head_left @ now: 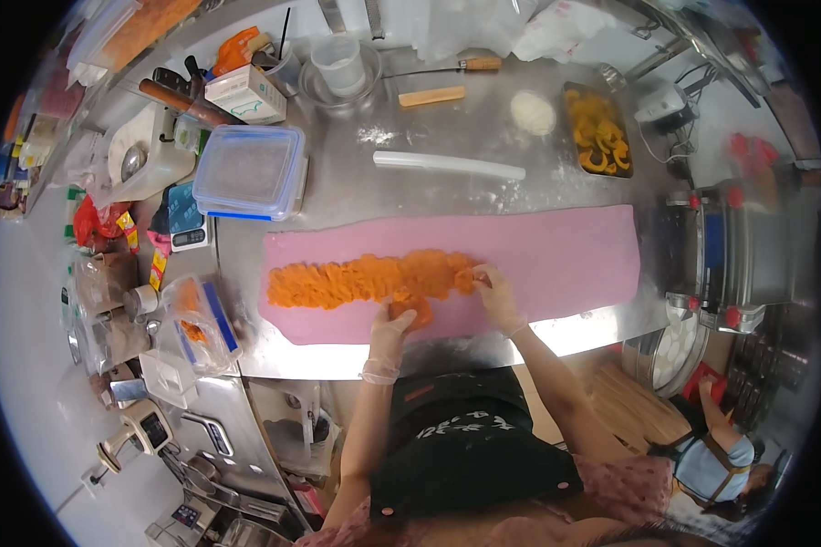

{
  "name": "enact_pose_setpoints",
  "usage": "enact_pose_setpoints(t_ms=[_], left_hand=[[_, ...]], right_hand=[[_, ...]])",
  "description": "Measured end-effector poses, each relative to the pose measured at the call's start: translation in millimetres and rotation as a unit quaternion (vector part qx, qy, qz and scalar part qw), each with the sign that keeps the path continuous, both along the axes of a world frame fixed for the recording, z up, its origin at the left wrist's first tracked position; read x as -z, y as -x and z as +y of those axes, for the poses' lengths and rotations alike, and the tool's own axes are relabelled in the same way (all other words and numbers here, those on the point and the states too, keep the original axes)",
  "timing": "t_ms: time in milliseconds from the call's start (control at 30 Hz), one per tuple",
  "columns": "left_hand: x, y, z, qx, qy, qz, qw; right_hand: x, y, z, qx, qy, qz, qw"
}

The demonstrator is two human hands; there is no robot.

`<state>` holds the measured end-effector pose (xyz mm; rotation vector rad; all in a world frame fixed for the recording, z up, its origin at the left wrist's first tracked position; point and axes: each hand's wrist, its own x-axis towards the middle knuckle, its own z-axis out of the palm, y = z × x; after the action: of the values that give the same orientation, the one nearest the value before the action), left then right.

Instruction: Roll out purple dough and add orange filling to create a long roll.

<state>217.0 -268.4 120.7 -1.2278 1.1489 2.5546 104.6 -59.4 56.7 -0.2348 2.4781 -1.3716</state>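
Note:
A long pink dough sheet (556,260) lies across the steel table. Along its left and middle part runs a thick, lumpy band of orange mash (356,279). My left hand (388,337), in a clear glove, is closed round a smooth lump of orange mash (415,313) just in front of the band. Also gloved, my right hand (497,299) has its fingertips pinched together on orange mash at the band's right end. The dough's right part bears no mash.
Behind the dough lie a white rolling pin (447,165), a wooden strip (431,96) and a pale dough ball (533,113). A tray of orange slices (598,132) stands far right. On the left are a lidded plastic box (250,171) and a kitchen scale (190,239). Another person (716,465) is at lower right.

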Motion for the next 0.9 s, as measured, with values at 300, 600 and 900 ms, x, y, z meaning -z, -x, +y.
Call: enact_pose_setpoints(t_ms=[300,600,900], left_hand=[[17.0,-8.3,34.7,0.002,-0.013,-0.029,1.000],[15.9,1.8,57.5,0.085,0.038,0.005,0.996],[34.1,37.8,32.1,0.282,0.579,-0.054,0.763]], right_hand=[[-18.0,17.5,-27.8,-0.133,-0.042,0.146,0.979],[-56.2,1.3,-15.9,-0.095,0.022,-0.149,0.984],[-26.4,11.7,35.6,0.095,0.380,-0.531,0.752]])
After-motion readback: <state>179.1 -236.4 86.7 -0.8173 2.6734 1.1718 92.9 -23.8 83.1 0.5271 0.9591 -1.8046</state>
